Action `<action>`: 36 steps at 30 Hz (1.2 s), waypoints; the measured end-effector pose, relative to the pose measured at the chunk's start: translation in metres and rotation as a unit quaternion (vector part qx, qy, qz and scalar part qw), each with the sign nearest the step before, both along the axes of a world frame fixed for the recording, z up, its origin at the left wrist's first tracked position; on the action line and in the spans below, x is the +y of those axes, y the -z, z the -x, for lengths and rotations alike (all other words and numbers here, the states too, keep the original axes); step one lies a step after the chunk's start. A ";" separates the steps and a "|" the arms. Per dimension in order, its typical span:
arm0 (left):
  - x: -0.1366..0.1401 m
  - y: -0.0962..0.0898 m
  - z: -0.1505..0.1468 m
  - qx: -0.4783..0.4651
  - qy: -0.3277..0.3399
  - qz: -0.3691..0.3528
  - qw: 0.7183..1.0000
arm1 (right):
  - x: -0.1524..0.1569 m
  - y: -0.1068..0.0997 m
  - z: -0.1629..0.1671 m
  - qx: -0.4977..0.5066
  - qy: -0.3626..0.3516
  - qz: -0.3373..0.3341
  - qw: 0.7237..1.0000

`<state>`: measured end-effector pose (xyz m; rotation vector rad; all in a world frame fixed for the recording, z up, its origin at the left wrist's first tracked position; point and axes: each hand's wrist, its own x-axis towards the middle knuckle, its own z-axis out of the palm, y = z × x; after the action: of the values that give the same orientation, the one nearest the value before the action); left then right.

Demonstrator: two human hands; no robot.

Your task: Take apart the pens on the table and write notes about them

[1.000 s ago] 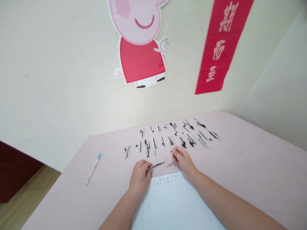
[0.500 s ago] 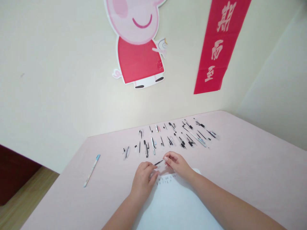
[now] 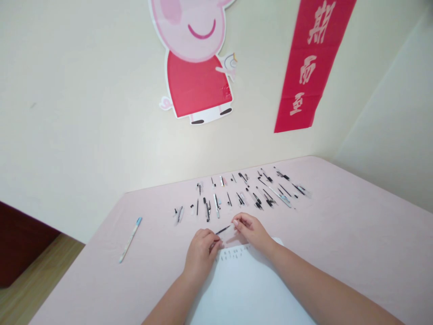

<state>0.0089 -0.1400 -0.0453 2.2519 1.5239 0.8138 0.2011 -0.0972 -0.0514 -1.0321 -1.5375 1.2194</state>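
Just beyond the top edge of a white sheet (image 3: pixel 248 289), my two hands are close together. My left hand (image 3: pixel 201 250) is closed, with a thin dark pen refill (image 3: pixel 223 229) reaching from its fingers toward the right. The refill's far end stops near the fingertips of my right hand (image 3: pixel 250 230). Thumb and finger of that hand are pinched together; whatever lies between them is too small or too clear to make out. Small dark marks in rows run along the top of the sheet.
Several taken-apart pens (image 3: pixel 207 210), with refills, caps and barrels, lie in two rows toward the wall. A pen with a blue end (image 3: pixel 131 239) lies alone at the left on the pink tabletop (image 3: pixel 84 289). A pig cutout (image 3: pixel 199 85) and red banner (image 3: pixel 311 72) hang on the wall.
A little more of the dark refill shows between my hands, and a small gap appears between its end and my right fingertips. Both hands have otherwise barely moved.
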 end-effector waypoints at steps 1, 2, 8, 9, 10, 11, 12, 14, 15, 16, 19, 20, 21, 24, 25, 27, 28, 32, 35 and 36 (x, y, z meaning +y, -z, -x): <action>0.000 0.000 0.000 -0.002 -0.005 -0.001 1.000 | 0.001 0.001 -0.001 0.002 0.007 0.002 1.000; 0.000 0.000 0.000 -0.005 -0.009 -0.002 1.000 | 0.002 0.001 -0.001 0.004 0.011 0.004 1.000; -0.001 -0.003 0.001 -0.032 -0.013 -0.031 0.999 | 0.002 0.004 0.001 -0.010 -0.014 0.003 1.000; -0.002 -0.003 0.001 -0.032 -0.010 -0.032 0.999 | 0.001 0.004 0.002 -0.020 -0.025 -0.004 0.999; -0.002 -0.003 0.001 -0.031 -0.007 -0.032 0.999 | 0.000 0.004 0.003 -0.031 -0.036 -0.011 0.999; -0.002 -0.004 0.001 -0.029 -0.005 -0.031 0.999 | -0.002 0.003 0.004 -0.041 -0.047 -0.017 0.998; -0.002 -0.004 0.001 -0.027 -0.003 -0.029 0.999 | -0.003 0.003 0.005 -0.051 -0.057 -0.021 0.997; -0.003 -0.003 0.001 -0.024 -0.002 -0.024 0.999 | -0.005 0.003 0.006 -0.067 -0.071 -0.026 0.995; -0.003 -0.003 0.000 -0.024 0.000 -0.022 0.999 | -0.006 0.002 0.007 -0.073 -0.075 -0.029 0.994; -0.003 -0.003 0.000 -0.023 0.001 -0.020 1.000 | -0.007 0.002 0.008 -0.079 -0.076 -0.034 0.993; -0.003 -0.002 -0.001 -0.017 0.007 -0.019 1.000 | -0.010 -0.001 0.009 -0.103 -0.075 -0.052 0.990; -0.003 -0.002 -0.002 -0.013 0.009 -0.019 1.000 | -0.011 -0.002 0.009 -0.117 -0.072 -0.062 0.989; -0.003 -0.002 -0.002 -0.008 0.009 -0.019 1.000 | -0.012 -0.003 0.009 -0.136 -0.066 -0.075 0.986; -0.003 -0.003 -0.003 0.022 0.007 -0.011 1.000 | -0.013 -0.006 0.009 -0.208 -0.050 -0.125 0.969; -0.003 -0.004 -0.003 0.033 0.005 -0.007 0.999 | -0.014 -0.006 0.008 -0.230 -0.048 -0.139 0.962; -0.003 -0.005 -0.004 0.052 0.002 0.000 0.999 | -0.013 -0.005 0.008 -0.269 -0.048 -0.160 0.949; -0.002 -0.005 -0.005 0.060 0.001 0.004 0.998 | -0.013 -0.005 0.008 -0.283 -0.050 -0.168 0.943; -0.001 -0.007 -0.007 0.088 0.005 0.004 0.996 | -0.011 -0.004 0.007 -0.317 -0.062 -0.205 0.924; -0.001 -0.008 -0.009 0.101 0.008 -0.002 0.995 | -0.012 -0.006 0.007 -0.332 -0.078 -0.243 0.908; -0.001 -0.008 -0.009 0.103 0.008 -0.004 0.995 | -0.012 -0.007 0.007 -0.337 -0.081 -0.256 0.902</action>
<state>0.0181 -0.1414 -0.0377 2.4147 1.5887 0.5989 0.1943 -0.1097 -0.0447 -1.0217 -2.3573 0.4893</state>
